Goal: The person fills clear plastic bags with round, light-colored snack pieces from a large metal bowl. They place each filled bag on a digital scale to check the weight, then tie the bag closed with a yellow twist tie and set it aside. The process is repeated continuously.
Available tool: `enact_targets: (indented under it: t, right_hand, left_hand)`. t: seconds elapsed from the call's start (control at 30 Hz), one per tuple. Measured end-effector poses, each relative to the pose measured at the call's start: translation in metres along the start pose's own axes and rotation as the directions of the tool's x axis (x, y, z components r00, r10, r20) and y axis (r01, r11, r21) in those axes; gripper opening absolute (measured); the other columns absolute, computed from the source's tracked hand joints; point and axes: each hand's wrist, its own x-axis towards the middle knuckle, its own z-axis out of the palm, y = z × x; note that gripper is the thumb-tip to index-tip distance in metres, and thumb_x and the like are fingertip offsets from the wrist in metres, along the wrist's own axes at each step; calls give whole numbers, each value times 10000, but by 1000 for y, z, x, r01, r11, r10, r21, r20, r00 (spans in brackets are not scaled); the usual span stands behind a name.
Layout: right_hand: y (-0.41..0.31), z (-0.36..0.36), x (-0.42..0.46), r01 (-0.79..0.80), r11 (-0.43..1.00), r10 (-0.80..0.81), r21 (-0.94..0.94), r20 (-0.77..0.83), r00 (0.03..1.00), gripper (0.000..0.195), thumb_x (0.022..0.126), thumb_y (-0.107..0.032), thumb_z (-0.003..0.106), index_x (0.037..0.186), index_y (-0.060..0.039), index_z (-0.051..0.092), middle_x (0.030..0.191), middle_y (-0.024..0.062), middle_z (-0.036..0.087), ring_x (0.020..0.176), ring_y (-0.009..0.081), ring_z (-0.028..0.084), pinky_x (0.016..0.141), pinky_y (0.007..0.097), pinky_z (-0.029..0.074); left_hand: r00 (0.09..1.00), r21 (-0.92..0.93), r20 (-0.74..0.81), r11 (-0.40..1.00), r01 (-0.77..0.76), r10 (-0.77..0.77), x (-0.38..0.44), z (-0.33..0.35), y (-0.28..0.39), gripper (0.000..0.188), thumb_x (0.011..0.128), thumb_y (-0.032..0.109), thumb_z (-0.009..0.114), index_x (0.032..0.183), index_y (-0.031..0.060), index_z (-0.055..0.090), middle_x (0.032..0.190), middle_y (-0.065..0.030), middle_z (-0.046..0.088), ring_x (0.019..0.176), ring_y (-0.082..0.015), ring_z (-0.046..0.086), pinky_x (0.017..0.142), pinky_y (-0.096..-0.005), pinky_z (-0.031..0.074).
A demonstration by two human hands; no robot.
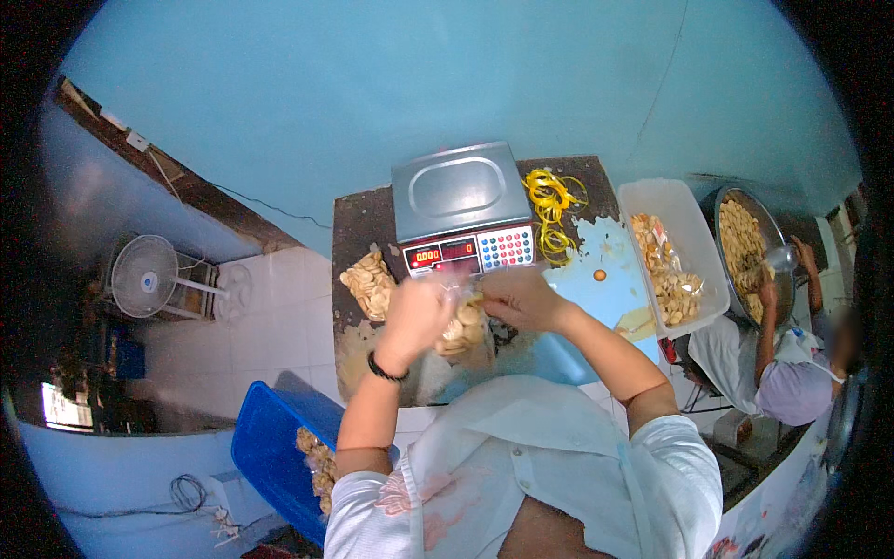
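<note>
Both hands are at the neck of a clear plastic bag of round chips (461,332), in front of the digital scale (462,189). My left hand (419,311), blurred, pinches the gathered plastic from the left. From the right, my right hand (524,297) grips the same neck, where a bit of yellow shows. Another bag of chips (370,285) lies on the table left of the scale. Yellow plastic ties (552,199) lie in a tangle right of the scale, whose platform bears nothing. A small brown round thing (599,275) rests on the tabletop.
A translucent tub (709,269) with bagged chips stands to the right. Beyond it, a co-worker (796,388) handles chips at a large metal bowl (786,279). A blue bin (272,447) with bags stands lower left; a white fan (145,276) is farther left. The wall (454,84) rises behind the scale.
</note>
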Motion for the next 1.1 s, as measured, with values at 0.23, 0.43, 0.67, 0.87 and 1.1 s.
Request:
enact_targets:
  t: [0.23,0.43,0.67,0.87,1.1]
  right_hand:
    - [37,68,-55,-236,948,150,214,354,923,250,888,-259,550,913,-18,612,1007,214,616,996,370,586,838,489,445]
    - [77,104,-65,-320,915,295,244,134,946,194,832,-140,609,748,33,584,888,124,564,903,271,554,794,381,434]
    - [56,94,-53,-339,853,334,397,84,939,121,774,-57,585,745,60,603,1037,138,588,1010,273,545,890,364,420]
    - [6,78,-41,-157,932,74,326,254,964,281,875,-185,564,1095,-25,637,1266,167,539,1185,319,492,1066,424,334]
    - [33,83,-29,-333,862,271,383,207,940,174,861,-117,632,959,25,659,1251,167,604,1139,318,547,997,390,406]
  left_hand:
    - [977,140,94,974,177,-191,-50,90,-24,212,854,207,637,1018,72,651,870,-149,666,786,-317,661,655,-390,530]
    - [954,-379,210,881,283,-216,-48,109,-84,189,839,145,698,983,24,683,953,-144,690,859,-279,671,747,-344,518]
    - [988,-279,35,948,156,-152,-57,114,-108,147,803,69,670,942,19,667,900,-157,651,857,-333,635,746,-374,502]
    - [974,-298,-85,938,176,-210,-59,146,-111,101,799,19,663,899,10,651,840,-154,644,781,-329,641,686,-371,506]
    - [965,-357,-134,919,164,-225,-64,128,-94,173,827,92,668,979,24,618,861,-141,640,794,-319,619,714,-365,503]
